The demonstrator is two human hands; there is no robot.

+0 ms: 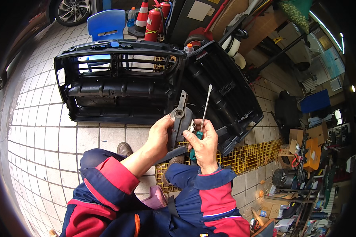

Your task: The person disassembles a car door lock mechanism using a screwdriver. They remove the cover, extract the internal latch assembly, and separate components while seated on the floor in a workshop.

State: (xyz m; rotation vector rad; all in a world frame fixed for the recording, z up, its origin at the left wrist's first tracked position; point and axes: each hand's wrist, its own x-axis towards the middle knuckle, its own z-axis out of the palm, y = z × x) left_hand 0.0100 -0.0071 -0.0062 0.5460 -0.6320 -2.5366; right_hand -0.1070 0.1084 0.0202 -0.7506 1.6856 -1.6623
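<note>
Just above my lap, my left hand [157, 135] is closed around a dark grey actuator-like part [182, 118] with a flat lever arm and a round hub. My right hand [203, 143] grips a screwdriver [206, 106] with a green handle, its long metal shaft pointing up and away. The right fingers also touch the near right side of the grey part, by a small pale piece. Beyond my hands, a black plastic car shutter frame [122, 89] stands on the tiles. A second black frame [221, 94] leans to its right.
A blue plastic chair [106, 24] stands behind the frames, near red fire extinguishers [153, 23] and a traffic cone [141, 17]. Yellow floor grating [249, 155] runs to the right. Cardboard boxes [296, 144] and a cluttered shelf fill the right side.
</note>
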